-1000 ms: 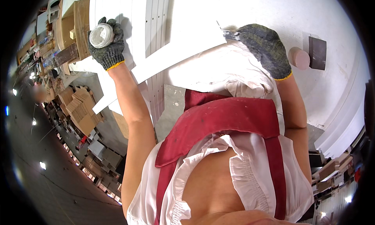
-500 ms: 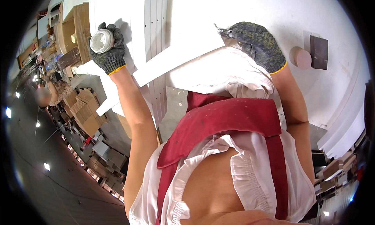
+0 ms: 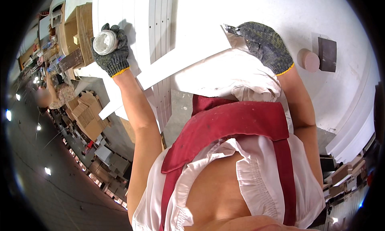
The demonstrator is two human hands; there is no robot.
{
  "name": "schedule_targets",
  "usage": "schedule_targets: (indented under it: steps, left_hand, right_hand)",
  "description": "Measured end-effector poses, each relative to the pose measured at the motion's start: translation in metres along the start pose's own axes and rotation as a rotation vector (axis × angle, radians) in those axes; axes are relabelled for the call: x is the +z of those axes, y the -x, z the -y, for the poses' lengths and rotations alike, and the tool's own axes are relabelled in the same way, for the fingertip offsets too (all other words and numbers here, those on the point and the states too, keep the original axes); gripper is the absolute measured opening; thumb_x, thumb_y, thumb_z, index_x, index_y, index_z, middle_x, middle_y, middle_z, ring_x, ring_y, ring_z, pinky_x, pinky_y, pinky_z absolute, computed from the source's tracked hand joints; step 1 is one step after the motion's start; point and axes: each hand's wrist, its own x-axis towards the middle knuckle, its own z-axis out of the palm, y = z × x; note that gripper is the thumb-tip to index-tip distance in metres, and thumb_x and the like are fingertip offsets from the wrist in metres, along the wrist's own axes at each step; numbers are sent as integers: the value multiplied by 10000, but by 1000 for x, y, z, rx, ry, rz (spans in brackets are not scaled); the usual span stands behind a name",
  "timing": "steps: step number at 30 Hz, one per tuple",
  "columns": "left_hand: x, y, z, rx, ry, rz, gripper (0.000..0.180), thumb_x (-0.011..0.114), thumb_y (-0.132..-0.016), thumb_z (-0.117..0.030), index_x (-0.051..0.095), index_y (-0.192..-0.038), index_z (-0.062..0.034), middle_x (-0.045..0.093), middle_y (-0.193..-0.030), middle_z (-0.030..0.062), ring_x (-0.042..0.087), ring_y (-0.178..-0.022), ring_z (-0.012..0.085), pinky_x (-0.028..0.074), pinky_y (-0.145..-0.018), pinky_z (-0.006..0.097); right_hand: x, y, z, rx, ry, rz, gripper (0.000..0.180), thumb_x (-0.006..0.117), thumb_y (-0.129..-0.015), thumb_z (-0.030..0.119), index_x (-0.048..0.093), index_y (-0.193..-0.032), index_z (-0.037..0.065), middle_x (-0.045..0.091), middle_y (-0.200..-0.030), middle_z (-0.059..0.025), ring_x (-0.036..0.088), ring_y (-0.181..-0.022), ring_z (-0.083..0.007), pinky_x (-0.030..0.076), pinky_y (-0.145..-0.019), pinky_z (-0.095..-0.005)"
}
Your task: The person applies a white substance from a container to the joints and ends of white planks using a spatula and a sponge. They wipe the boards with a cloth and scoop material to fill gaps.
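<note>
My left hand, in a dark knitted glove with a yellow cuff, holds a round white jar with white paste inside, its fingers curled about it. My right hand, gloved the same way, has its fingers closed at the far right end of a long white board. A small thin thing with white smears shows at those fingertips; its kind I cannot make out. The board slants from lower left up to the right hand, partly over white cloth on my lap.
Long white panels with a row of holes lie between my hands. A pink round block and a dark flat rectangular piece rest on the white surface at right. Stacked cardboard and another person are at left.
My right fingertips and the thin thing have shifted very slightly at the board's end. The left hand and jar stay nearly in place. The other person at left has moved a little.
</note>
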Motion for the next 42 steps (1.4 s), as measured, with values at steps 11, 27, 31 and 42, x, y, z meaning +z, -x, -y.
schedule_targets:
  steps: [11, 27, 31, 42]
  left_hand:
    - [2, 2, 1, 6, 9, 9, 412, 416, -903, -271, 503, -1096, 83, 570, -809, 206, 516, -594, 251, 397, -456, 293]
    - [-4, 1, 0, -82, 61, 95, 509, 412, -900, -418, 525, -1080, 45, 576, -773, 190, 512, -563, 260, 407, -442, 311]
    - [2, 4, 1, -48, 72, 10, 497, 427, -905, -381, 519, -1100, 67, 581, -784, 192, 523, -564, 257, 426, -459, 309]
    - [-22, -10, -4, -102, 58, 143, 584, 338, -928, -432, 544, -1111, 83, 606, -847, 226, 568, -693, 297, 452, -528, 343]
  right_hand:
    - [9, 3, -5, 456, -726, 84, 275, 525, -905, 45, 588, -1173, 45, 633, -1105, -75, 604, -987, -166, 499, -860, -275]
    - [6, 0, -10, -27, 2, -46, 330, 592, -797, 12, 635, -1115, 86, 644, -1060, -90, 620, -952, -236, 514, -839, -342]
    - [-6, -5, -6, 80, -220, -48, 358, 591, -795, 11, 630, -1136, 112, 640, -1091, -67, 607, -989, -229, 503, -863, -336]
    - [-13, 21, 31, -91, 330, -60, 381, 647, -758, 101, 645, -1135, 152, 620, -1159, -33, 584, -1042, -222, 437, -961, -373]
